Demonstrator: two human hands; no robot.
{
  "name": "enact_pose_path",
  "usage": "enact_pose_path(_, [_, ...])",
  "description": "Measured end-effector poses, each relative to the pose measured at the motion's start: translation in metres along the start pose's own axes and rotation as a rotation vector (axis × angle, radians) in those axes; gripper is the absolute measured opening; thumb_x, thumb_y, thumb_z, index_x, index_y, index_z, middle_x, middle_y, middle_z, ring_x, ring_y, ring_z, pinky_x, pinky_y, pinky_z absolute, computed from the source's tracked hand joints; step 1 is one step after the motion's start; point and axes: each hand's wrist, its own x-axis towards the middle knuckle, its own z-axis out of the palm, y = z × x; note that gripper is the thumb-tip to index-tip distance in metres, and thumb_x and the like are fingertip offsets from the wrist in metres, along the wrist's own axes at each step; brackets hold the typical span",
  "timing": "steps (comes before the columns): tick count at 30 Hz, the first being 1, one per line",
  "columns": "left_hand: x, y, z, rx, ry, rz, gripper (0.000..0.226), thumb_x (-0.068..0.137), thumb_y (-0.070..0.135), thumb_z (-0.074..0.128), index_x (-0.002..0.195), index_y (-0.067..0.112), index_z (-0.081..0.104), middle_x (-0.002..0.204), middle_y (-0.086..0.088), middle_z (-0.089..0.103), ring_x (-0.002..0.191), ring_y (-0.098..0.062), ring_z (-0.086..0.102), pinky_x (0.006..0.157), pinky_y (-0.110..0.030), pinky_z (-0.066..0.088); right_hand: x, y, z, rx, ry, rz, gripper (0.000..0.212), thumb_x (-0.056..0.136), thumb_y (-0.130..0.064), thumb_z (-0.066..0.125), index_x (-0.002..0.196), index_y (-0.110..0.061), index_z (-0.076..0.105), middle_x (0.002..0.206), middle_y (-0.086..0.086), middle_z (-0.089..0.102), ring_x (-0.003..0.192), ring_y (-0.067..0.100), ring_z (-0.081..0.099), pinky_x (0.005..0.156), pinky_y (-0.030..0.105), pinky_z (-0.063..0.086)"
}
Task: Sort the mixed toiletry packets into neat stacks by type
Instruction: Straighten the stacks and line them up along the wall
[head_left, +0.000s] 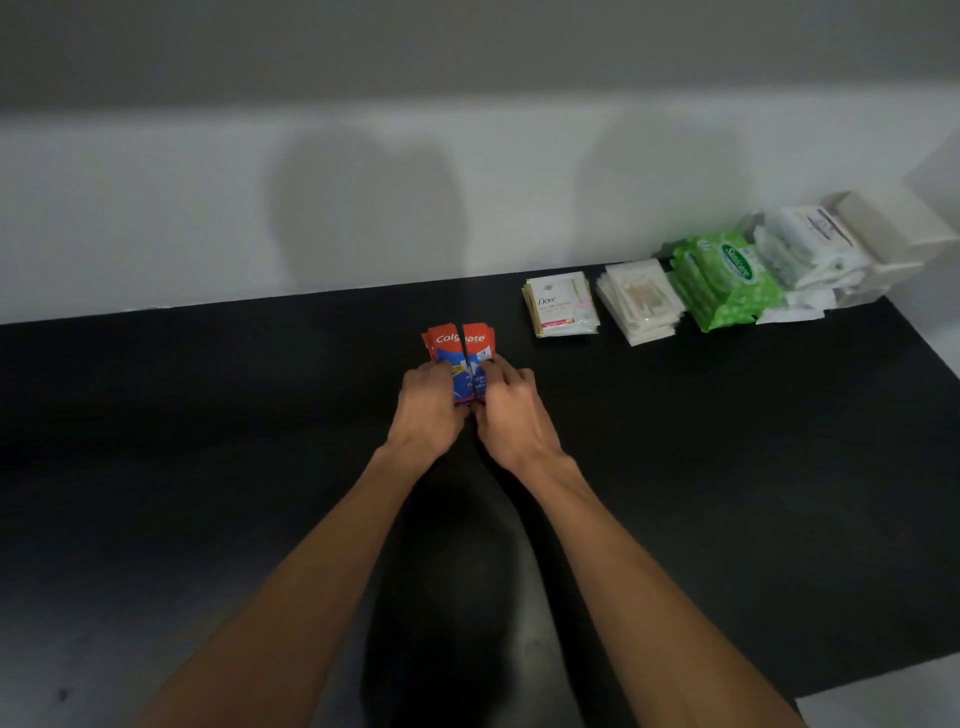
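- Left hand (428, 410) and right hand (511, 415) are both curled round the Colgate packets (461, 343), mid-table on the black table (208, 415). My fingers cover the near lower half and my thumbs are hidden.
- The packets read as two red-and-blue bundles side by side, touching along a middle seam. The left hand has the left bundle, the right hand the right one, and the logo ends point far, away from me.
- Why I hold them this way, my read: I'm squaring the edges and bringing the two halves into one stack. Gripping from both sides keeps the slick sachets from fanning out. A few edges poke out at the far left of the left bundle, so it's not flush yet.
- I can't tell whether the bundles rest on the table or are lifted slightly.
- The sorted row runs along the far right by the wall. It goes Dove sachets (561, 306), cream packets (641, 301), green Sanicare wipes (724, 280), white packs (810, 249), then white boxes (893, 228) in the far-right corner.
- There's one pile per type, set close in a line. That probably keeps the types apart and leaves me working room nearer in.
- The Colgate packets sit left of and nearer than the Dove sachets, clearly apart from them.
- Judgement: Colgate looks like the only type not yet in the row. Its likely spot is the left end, just beside Dove.
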Motion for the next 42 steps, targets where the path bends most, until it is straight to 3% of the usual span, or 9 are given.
enact_pose_path(6, [0.033,0.015,-0.005,-0.031,-0.042,-0.08,0.053,0.097,0.019,0.074,0.145,0.011,0.053,0.143,-0.012,0.057,0.124,-0.026,0.061,0.105,-0.04,0.052,0.023,0.01,-0.008,-0.046,0.007,-0.008,0.058,0.101,-0.016,0.067,0.153,-0.005,0.044,0.161,0.017,0.042,0.142,0.033,0.044,0.11,0.044,0.05])
enact_pose_path(11, [0.046,0.016,-0.005,-0.043,-0.011,-0.053,0.055,0.097,0.019,0.074,0.147,0.01,0.052,0.146,-0.013,0.055,0.132,-0.028,0.056,0.112,-0.041,0.045,0.041,0.011,-0.015,-0.097,-0.033,0.015,0.066,0.098,-0.015,0.073,0.154,-0.006,0.042,0.163,0.016,0.039,0.145,0.034,0.041,0.113,0.046,0.05])
enact_pose_path(26, [0.076,0.011,-0.005,-0.111,0.034,0.079,0.043,0.091,0.02,0.08,0.129,0.007,0.064,0.131,-0.014,0.067,0.119,-0.027,0.064,0.108,-0.045,0.052,0.075,0.009,-0.029,-0.179,-0.115,0.04,0.069,0.096,-0.014,0.074,0.156,-0.012,0.041,0.156,0.014,0.044,0.143,0.034,0.045,0.11,0.049,0.052])
enact_pose_path(42, [0.086,0.016,-0.009,-0.159,0.013,0.065,0.068,0.083,0.026,0.088,0.141,0.01,0.056,0.142,-0.013,0.06,0.13,-0.028,0.059,0.113,-0.046,0.048,0.084,0.015,-0.028,-0.146,-0.111,0.045,0.072,0.095,-0.014,0.076,0.158,-0.011,0.04,0.159,0.016,0.041,0.142,0.035,0.051,0.113,0.049,0.05])
